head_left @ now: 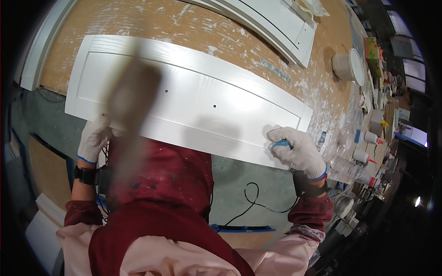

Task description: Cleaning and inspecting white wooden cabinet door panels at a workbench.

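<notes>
Seemingly, the white panel (193,102) on the table (221,40) is being worked: its near left edge is being grasped by the left hand (94,137), a blue item (282,143) clenched by the right hand (300,152); steady bracing is probably being called for.

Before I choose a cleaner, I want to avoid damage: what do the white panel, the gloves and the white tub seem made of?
White panel: probably painted wood or board, semi-gloss; faint grain-like lines and bright highlights show.
Gloves: likely knitted cotton or a blend, matte; soft-looking, snug at the wrists.
White tub: likely plastic, dull; smooth round wall.
</notes>
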{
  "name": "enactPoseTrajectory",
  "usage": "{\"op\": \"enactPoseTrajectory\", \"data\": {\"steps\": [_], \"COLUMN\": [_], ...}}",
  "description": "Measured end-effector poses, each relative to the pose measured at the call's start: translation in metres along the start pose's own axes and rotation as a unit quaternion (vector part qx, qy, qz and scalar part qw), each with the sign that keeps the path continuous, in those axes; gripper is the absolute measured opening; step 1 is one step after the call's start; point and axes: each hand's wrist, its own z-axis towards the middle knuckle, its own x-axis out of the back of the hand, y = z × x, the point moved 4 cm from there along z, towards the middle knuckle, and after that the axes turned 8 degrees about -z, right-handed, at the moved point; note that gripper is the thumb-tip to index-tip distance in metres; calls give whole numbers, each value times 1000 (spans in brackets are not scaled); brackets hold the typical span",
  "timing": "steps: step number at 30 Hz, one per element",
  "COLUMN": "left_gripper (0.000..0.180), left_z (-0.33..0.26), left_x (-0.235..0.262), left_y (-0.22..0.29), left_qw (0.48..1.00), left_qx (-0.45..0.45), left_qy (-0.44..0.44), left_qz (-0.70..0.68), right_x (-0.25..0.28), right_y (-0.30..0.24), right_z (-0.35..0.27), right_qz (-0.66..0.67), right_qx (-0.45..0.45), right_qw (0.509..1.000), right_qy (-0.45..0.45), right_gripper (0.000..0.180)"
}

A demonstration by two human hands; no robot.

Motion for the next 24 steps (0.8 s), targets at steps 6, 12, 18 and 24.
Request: {"op": "enactPoseTrajectory", "data": {"steps": [6,12,18,24], "left_gripper": [43,43,40,38], "left_z": [-4,-2,0,3], "left_x": [-22,-24,-14,-22], "left_y": [6,7,6,4], "left_qw": [1000,997,997,997], "left_qx": [-5,22,30,18], "left_qy": [-1,-65,-69,-63], "left_qz": [5,-24,-24,-32], "right_x": [7,15,17,26], "right_y": [13,23,19,30], "right_z": [-8,-15,-20,-35], "right_qz": [-21,-84,-134,-62], "right_qx": [-23,4,50,3], "right_qw": [1000,996,989,989], "right_qy": [5,19,41,136], "right_gripper": [31,27,26,25]}}
